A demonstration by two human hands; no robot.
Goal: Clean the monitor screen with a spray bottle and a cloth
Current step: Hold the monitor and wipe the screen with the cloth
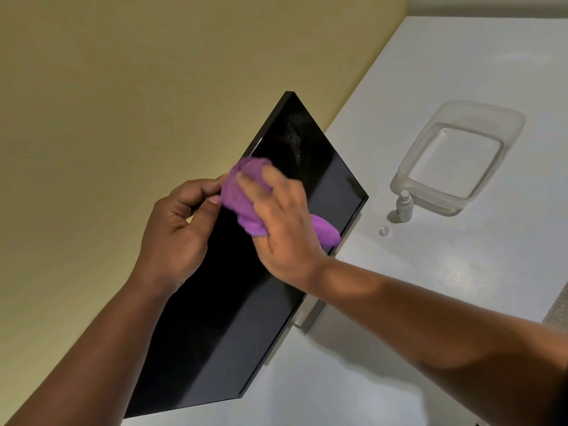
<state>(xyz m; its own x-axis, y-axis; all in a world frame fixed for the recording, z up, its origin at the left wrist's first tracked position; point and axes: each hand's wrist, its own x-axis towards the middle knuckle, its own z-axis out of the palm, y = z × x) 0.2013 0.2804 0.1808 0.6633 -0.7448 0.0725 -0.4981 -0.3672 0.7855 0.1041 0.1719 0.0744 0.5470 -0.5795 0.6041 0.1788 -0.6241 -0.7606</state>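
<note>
In the head view, a flat black monitor with a glossy dark screen [233, 290] is seen standing on a pale grey surface [430, 287] against a yellow-beige wall [123, 87]. A fuzzy purple cloth [246, 198] is pressed against the upper part of the screen by the right hand [285, 229], whose fingers [249, 182] are spread wide and laid flat over the cloth; part of the cloth is seen trailing out below the hand near the monitor's lower edge. The top edge of the monitor is gripped by the left hand [178, 232], its fingers curled round the frame just beside the cloth, with fingertips touching the cloth's edge. A faint patch of droplets or smear is visible on the screen above the cloth.

To the right of the monitor, a small white spray bottle [404, 206] is stood upright on the surface, well apart from both hands. A small clear round cap [384, 231] is lying just beside it. A clear rectangular plastic tub [458, 158] is placed directly behind the bottle, touching or nearly touching it.
</note>
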